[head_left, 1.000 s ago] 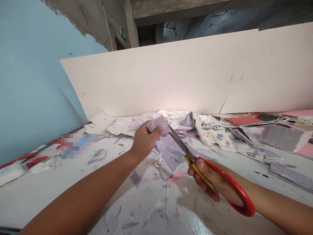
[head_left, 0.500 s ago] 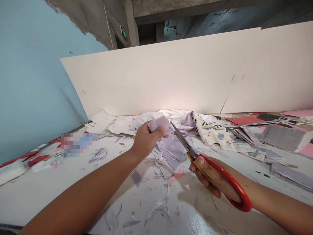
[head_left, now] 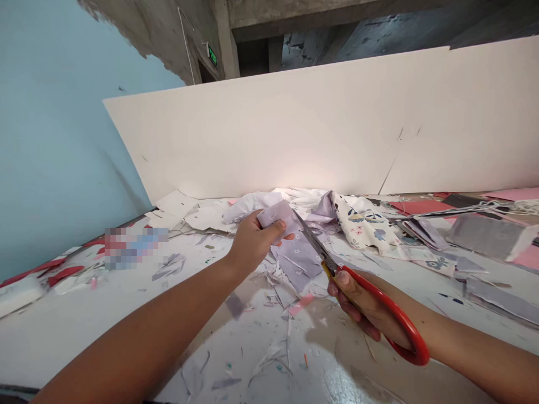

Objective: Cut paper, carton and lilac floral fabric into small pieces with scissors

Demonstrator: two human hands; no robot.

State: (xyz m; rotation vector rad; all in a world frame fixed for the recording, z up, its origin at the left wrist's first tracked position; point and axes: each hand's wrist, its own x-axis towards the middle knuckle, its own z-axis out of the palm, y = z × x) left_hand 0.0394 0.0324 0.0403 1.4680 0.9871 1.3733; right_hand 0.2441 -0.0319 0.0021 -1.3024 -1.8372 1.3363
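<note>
A piece of pale lilac fabric [head_left: 278, 215] is pinched between the thumb and fingers of my left hand [head_left: 256, 241], raised over the middle of the table. My right hand [head_left: 357, 300] is wrapped round the handles of a pair of scissors [head_left: 322, 255], one red and one yellow. Their blades point up and left and look nearly closed, with the tips at the right edge of the held piece. Whether they touch it I cannot tell. Below and behind lies lilac fabric with small white flowers [head_left: 298, 261].
A white table [head_left: 177, 314] is strewn with scraps. White cloth with a floral print [head_left: 362, 224] lies behind the scissors. A white board [head_left: 269, 134] stands along the back. White cords [head_left: 475, 207] and folded grey pieces [head_left: 488, 235] lie at the right.
The scissor blades have closed slightly, and the two handles sit nearer each other. My left hand and the lilac piece have shifted very slightly to the right.
</note>
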